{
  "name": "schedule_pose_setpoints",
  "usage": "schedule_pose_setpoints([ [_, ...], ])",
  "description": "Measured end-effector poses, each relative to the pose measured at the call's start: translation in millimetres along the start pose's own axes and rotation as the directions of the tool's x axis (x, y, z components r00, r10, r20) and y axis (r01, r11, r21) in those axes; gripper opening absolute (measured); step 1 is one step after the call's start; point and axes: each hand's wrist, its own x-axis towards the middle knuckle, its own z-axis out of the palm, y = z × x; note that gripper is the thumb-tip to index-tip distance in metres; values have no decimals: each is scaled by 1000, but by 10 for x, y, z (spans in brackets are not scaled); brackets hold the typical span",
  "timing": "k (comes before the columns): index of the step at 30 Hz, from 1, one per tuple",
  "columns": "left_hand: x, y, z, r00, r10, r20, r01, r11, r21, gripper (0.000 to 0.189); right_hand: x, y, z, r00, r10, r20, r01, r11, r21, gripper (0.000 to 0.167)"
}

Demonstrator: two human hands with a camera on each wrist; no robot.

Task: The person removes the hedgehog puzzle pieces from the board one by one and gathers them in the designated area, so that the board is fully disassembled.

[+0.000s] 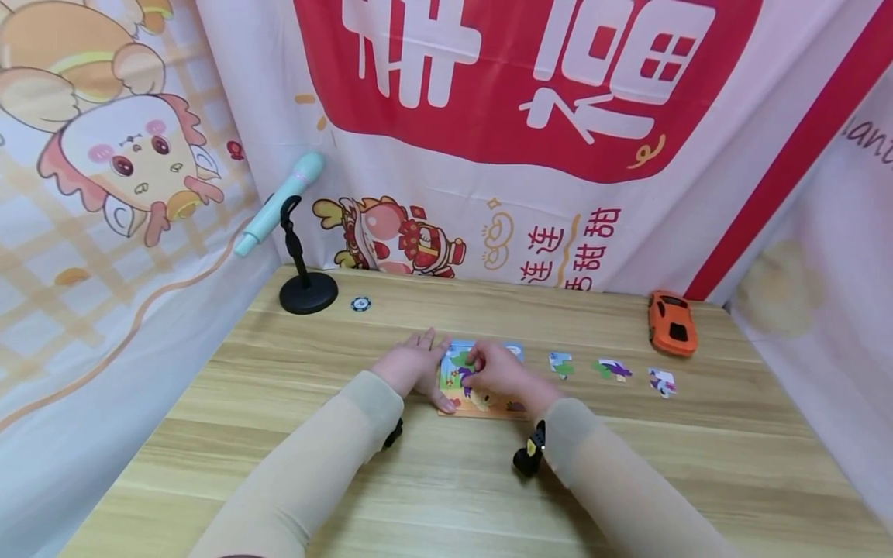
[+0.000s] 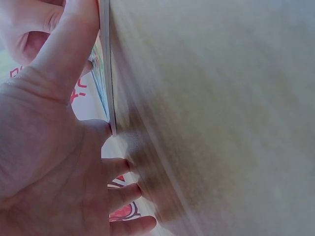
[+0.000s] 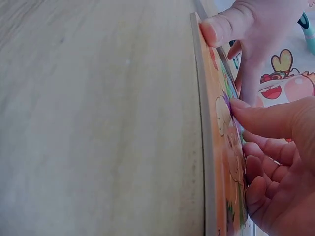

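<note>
The right hand [image 1: 498,374] rests curled fingers on the puzzle board [image 1: 488,413] (whether pinching, I cannot tell); the left hand [image 1: 417,367], fingers spread, likely steadies the board's nine-o'clock edge. Loose pieces [image 1: 617,370] lie handily towards three o'clock.

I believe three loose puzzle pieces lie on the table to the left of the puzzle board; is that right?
The side is wrong: the head view shows three loose puzzle pieces on the table right of the puzzle board, not left.

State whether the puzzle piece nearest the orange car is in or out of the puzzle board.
Out: in the head view, the puzzle piece lies on the table, apart from the puzzle board.
</note>
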Motion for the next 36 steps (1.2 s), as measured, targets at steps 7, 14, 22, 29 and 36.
schedule_pose_setpoints([
  [7, -32, 21, 4, 1000, -6, -19, 6, 1000, 2, 153, 19, -14, 20, 1000, 11, -13, -11, 1000, -28, 31],
  [14, -245, 114, -102, 1000, -6, -16, 6, 1000, -5, 145, -9, -17, 17, 999, 26, -28, -23, 995, 102, 15],
  [22, -518, 215, -235, 1000, 4, -27, -4, 1000, -7, 132, -30, -18, 16, 997, 46, -58, -33, 977, 211, 4],
  [29, -469, 212, -208, 1000, -2, -21, 2, 1000, 20, 134, -22, -32, 46, 995, 46, -89, -24, 972, 235, 6],
  [36, -165, 96, -50, 1000, -18, -9, 18, 999, 40, 149, -4, -23, 66, 993, 67, -93, -43, 969, 241, 5],
])
